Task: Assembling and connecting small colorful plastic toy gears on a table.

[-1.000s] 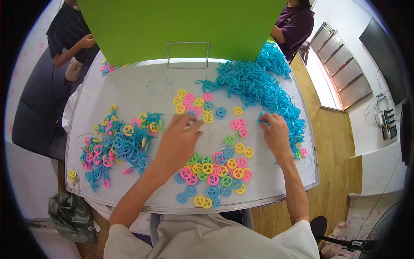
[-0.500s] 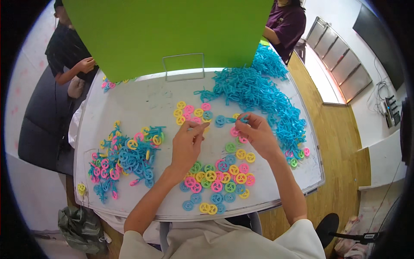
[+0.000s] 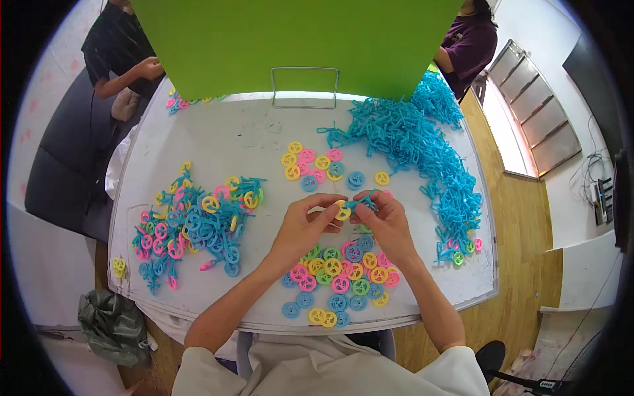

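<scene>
My left hand (image 3: 305, 223) pinches a small yellow spoked plastic wheel (image 3: 342, 211) between thumb and fingers. Against it, my right hand (image 3: 386, 228) grips a blue plastic stick piece (image 3: 367, 200) whose end meets the wheel; whether it is pushed in I cannot tell. Just below my hands, loose pink, yellow, green and blue wheels (image 3: 332, 266) lie spread on the white table (image 3: 264, 191). Beyond my left hand sits a smaller cluster of wheels (image 3: 306, 156). A blue wheel (image 3: 355, 180) and a yellow wheel (image 3: 382, 178) lie apart beyond my right hand.
Blue stick pieces (image 3: 403, 138) form a large heap at the back right. To the left lies a pile of wheels joined to blue sticks (image 3: 198, 224). A green panel (image 3: 290, 46) with a wire stand (image 3: 304, 107) rises at the back. Two people (image 3: 122, 59) sit beyond it.
My hands have come together and nearer to me. The left has taken up a yellow wheel, and the right has brought the blue stick piece against it. The whole view has shifted slightly.
</scene>
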Tool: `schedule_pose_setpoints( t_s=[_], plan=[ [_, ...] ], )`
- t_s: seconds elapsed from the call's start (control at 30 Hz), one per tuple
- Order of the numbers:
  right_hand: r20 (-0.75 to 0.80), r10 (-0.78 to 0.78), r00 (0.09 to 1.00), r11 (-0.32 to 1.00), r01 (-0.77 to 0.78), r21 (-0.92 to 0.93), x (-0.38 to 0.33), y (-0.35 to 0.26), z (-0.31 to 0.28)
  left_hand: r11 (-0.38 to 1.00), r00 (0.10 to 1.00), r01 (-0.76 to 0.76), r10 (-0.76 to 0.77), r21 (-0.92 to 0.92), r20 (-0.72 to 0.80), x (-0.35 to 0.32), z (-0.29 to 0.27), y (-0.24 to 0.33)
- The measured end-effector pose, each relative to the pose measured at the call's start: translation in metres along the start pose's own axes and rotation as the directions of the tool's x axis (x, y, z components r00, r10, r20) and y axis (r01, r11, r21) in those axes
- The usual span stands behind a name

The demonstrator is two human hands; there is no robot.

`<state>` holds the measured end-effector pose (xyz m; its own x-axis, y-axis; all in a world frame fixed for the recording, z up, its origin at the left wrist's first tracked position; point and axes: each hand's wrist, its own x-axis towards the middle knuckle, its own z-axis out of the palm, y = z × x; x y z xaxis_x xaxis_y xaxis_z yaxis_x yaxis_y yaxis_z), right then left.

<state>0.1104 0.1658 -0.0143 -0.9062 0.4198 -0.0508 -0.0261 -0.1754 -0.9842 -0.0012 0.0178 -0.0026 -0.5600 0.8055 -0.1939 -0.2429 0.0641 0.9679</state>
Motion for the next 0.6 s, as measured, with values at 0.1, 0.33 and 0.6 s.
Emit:
schedule_pose_setpoints(
  t_s=[0.1, 0.33, 0.6],
  plan=[
    [0.015, 0.019, 1.0, 0.999, -0.019, -0.034, -0.0026, 0.0008, -0.0016, 0.999, 0.999, 0.035, -0.035, -0.042, 0.02, -0.0011, 0.002, 0.0033],
    [-0.026, 0.053, 0.998, 0.983, -0.056, -0.177, -0.004, 0.004, 0.0004, 0.998, 0.996, -0.06, 0.062, 0.026, -0.059, -0.0009, -0.0001, -0.0043],
    [0.044, -0.257, 0.965, 0.845, 0.247, -0.474, -0.0096, 0.0003, 0.0068, 0.999, 1.0, -0.018, 0.018, 0.041, 0.015, 0.0002, -0.0025, -0.0031]
  ],
)
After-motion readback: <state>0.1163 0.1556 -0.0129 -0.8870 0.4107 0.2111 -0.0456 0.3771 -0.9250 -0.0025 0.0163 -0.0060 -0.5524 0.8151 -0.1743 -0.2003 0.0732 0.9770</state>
